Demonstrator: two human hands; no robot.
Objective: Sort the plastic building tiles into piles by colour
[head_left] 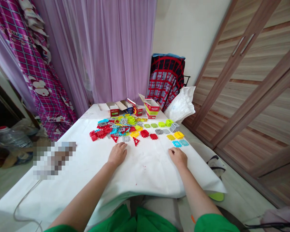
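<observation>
Both hands lay flat on the white tabletop (145, 174), holding nothing: the left hand (117, 154) loosely open just short of a red triangular piece (136, 141), the right hand (178, 157) half curled near two blue pieces (180, 143). The pile of plastic pieces (125, 128) was too jumbled to count. Three small boxes (135, 109) stood at the far edge. Bare cloth stretched between the hands and the near edge.
</observation>
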